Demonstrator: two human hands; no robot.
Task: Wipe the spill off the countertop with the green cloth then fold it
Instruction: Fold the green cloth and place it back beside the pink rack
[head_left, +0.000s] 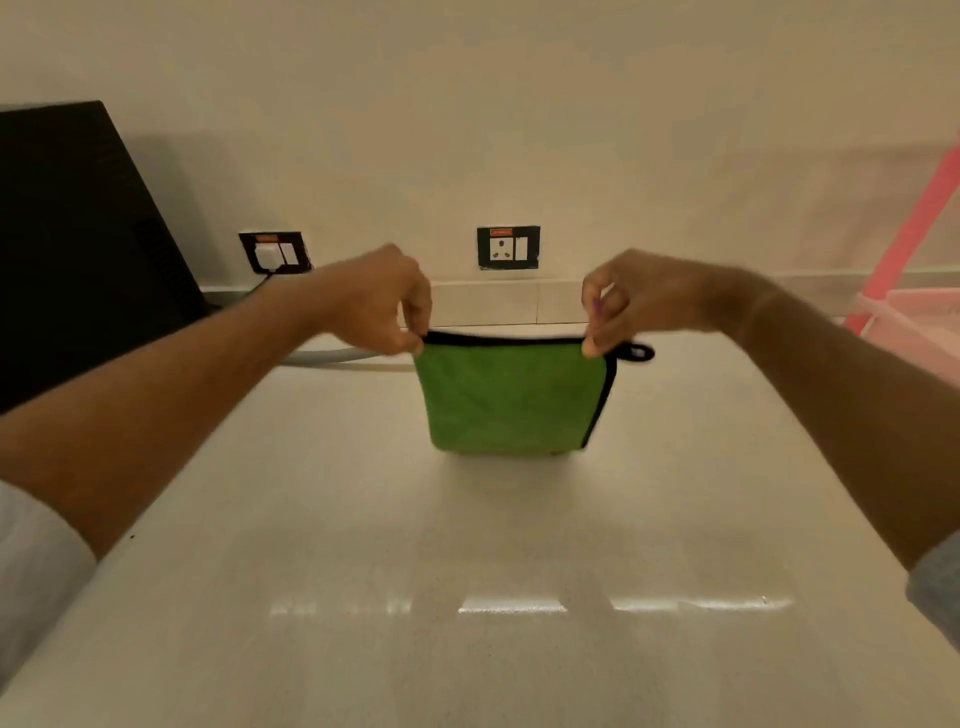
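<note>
The left hand and right hand each pinch a top corner of the green cloth, which hangs doubled between them, its lower edge just above or touching the countertop. A black loop juts beside the right fingers. Behind, two wall sockets carry orange labels too blurred to read. A black appliance stands left, a pink rack right.

dim warm light, glare strips on the countertop, wide-angle bending at edges, slight softness
</note>
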